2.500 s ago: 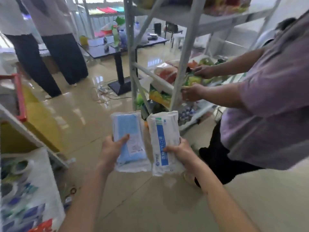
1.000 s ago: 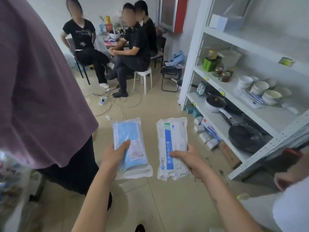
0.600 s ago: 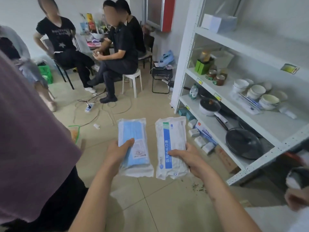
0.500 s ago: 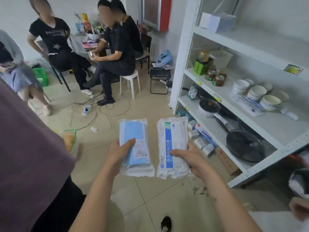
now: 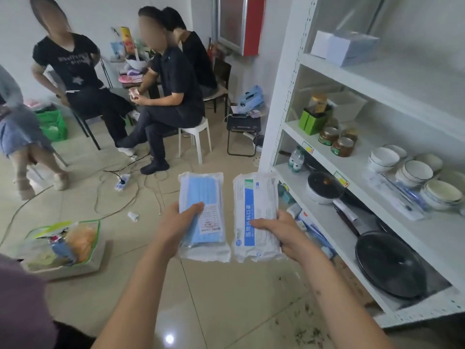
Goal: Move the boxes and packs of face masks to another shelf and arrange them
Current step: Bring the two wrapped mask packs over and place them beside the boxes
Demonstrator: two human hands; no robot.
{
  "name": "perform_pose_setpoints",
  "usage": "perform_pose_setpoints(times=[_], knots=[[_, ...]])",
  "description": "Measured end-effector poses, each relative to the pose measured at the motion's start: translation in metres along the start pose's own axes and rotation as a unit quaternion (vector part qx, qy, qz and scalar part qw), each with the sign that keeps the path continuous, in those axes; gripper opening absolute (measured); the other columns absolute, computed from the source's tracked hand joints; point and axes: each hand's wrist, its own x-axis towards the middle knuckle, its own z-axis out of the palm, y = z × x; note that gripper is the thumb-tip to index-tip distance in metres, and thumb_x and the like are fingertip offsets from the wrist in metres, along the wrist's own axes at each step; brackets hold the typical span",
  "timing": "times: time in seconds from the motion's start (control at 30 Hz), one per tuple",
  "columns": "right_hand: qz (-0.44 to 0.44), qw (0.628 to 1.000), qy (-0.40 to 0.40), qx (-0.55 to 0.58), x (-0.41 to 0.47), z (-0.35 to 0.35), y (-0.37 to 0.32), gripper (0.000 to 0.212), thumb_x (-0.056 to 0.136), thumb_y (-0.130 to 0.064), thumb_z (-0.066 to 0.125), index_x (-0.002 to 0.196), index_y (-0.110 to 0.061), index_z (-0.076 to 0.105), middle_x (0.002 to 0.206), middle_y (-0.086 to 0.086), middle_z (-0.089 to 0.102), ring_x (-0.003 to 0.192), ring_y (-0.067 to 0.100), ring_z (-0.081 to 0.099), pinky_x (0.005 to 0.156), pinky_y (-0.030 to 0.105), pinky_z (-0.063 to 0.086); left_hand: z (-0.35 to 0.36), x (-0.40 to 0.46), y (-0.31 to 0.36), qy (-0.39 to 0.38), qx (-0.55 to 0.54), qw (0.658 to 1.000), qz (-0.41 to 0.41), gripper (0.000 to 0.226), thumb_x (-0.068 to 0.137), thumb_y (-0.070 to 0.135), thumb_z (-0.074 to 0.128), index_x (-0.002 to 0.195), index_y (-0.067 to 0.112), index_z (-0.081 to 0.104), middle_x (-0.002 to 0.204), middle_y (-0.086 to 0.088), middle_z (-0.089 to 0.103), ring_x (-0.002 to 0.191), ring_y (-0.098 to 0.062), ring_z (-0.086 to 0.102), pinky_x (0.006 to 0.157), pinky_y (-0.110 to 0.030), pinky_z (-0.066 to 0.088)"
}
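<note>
A white shelf unit [image 5: 284,102] fills the 3 o'clock side, carrying a black pan [image 5: 390,265], bowls [image 5: 415,172] and jars [image 5: 339,144]. At 10 o'clock, people sit on chairs. On the floor at 8 o'clock lies a bag [image 5: 63,248]. Held centrally over the floor and side by side: the left hand [image 5: 176,225] grips a blue mask pack [image 5: 201,215], its fingers wrapped behind and thumb on front; the right hand [image 5: 281,233] grips a white mask pack [image 5: 256,215] likewise.

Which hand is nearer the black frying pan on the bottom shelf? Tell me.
Right. The right hand, gripping the white mask pack, is beside the shelf holding the black frying pan; the left hand is farther away.
</note>
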Motion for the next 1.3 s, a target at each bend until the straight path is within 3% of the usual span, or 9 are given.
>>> perform_pose_setpoints(times=[0.07,0.23,0.4,0.53,0.87,1.0,1.1,1.23,1.3], knots=[[0.008,1.0,-0.002,-0.003,0.028,0.002,-0.014,0.043,0.075,0.0,0.085,0.112,-0.011,0.065,0.101,0.009,0.08,0.093,0.03,0.078,0.072,0.042,0.064,0.001,0.029,0.01,0.002,-0.004,1.0,-0.003,0.025,0.085,0.04,0.074,0.098,0.021,0.065,0.071,0.008,0.077,0.059,-0.009,0.073,0.04,-0.022,0.052],[0.006,1.0,0.005,-0.011,0.1,0.008,-0.048,0.045,0.076,0.001,0.084,0.115,-0.008,0.063,0.106,0.012,0.079,0.096,0.032,0.077,0.082,0.05,0.063,0.006,0.107,0.04,0.0,-0.003,1.0,-0.018,0.029,0.084,0.044,0.075,0.098,0.021,0.063,0.08,0.0,0.077,0.059,-0.014,0.074,0.041,-0.024,0.053],[0.008,1.0,0.021,-0.005,0.164,0.009,-0.082,0.051,0.076,-0.002,0.085,0.121,-0.006,0.062,0.109,0.013,0.078,0.098,0.032,0.076,0.088,0.054,0.06,0.021,0.184,0.075,-0.034,0.009,0.999,-0.011,0.032,0.086,0.044,0.073,0.104,0.021,0.062,0.092,-0.007,0.077,0.074,-0.023,0.076,0.048,-0.029,0.057],[-0.011,0.998,0.059,0.017,0.205,-0.003,-0.102,0.052,0.075,-0.004,0.087,0.12,-0.01,0.062,0.108,0.01,0.079,0.097,0.031,0.076,0.086,0.055,0.061,0.049,0.235,0.103,-0.052,0.021,0.998,0.0,0.03,0.086,0.041,0.075,0.099,0.016,0.065,0.084,-0.005,0.077,0.062,-0.016,0.075,0.045,-0.025,0.055],[-0.014,0.989,0.147,0.017,0.32,-0.081,-0.161,0.042,0.072,-0.011,0.081,0.111,-0.021,0.067,0.096,-0.001,0.081,0.087,0.022,0.078,0.073,0.041,0.064,0.164,0.371,0.165,-0.128,0.028,0.991,-0.008,0.032,0.086,0.036,0.075,0.105,0.013,0.066,0.09,-0.009,0.078,0.076,-0.027,0.077,0.063,-0.043,0.064],[-0.032,0.986,0.167,0.002,0.363,-0.118,-0.199,0.04,0.075,-0.008,0.077,0.112,-0.022,0.069,0.097,-0.003,0.081,0.087,0.02,0.078,0.076,0.041,0.064,0.22,0.417,0.2,-0.15,0.016,0.988,-0.015,0.033,0.085,0.035,0.076,0.104,0.01,0.065,0.087,-0.011,0.078,0.072,-0.028,0.077,0.055,-0.038,0.062],[-0.044,0.982,0.182,0.01,0.388,-0.143,-0.227,0.038,0.076,-0.008,0.076,0.111,-0.022,0.069,0.096,-0.002,0.081,0.085,0.02,0.078,0.07,0.036,0.063,0.26,0.446,0.228,-0.165,0.019,0.986,-0.012,0.032,0.085,0.034,0.077,0.101,0.009,0.066,0.081,-0.01,0.078,0.065,-0.026,0.077,0.048,-0.032,0.058],[-0.049,0.973,0.225,0.025,0.415,-0.169,-0.251,0.039,0.075,-0.01,0.077,0.11,-0.024,0.068,0.096,-0.003,0.081,0.086,0.021,0.078,0.078,0.044,0.064,0.305,0.479,0.259,-0.191,0.019,0.981,0.002,0.031,0.084,0.034,0.077,0.101,0.011,0.066,0.078,-0.007,0.078,0.067,-0.027,0.077,0.052,-0.037,0.06],[-0.052,0.97,0.233,0.036,0.427,-0.181,-0.26,0.038,0.076,-0.009,0.075,0.11,-0.026,0.068,0.096,-0.005,0.081,0.085,0.019,0.078,0.07,0.038,0.064,0.32,0.496,0.271,-0.208,0.029,0.978,0.008,0.031,0.085,0.036,0.076,0.102,0.012,0.065,0.077,-0.006,0.078,0.069,-0.027,0.077,0.054,-0.039,0.061]])
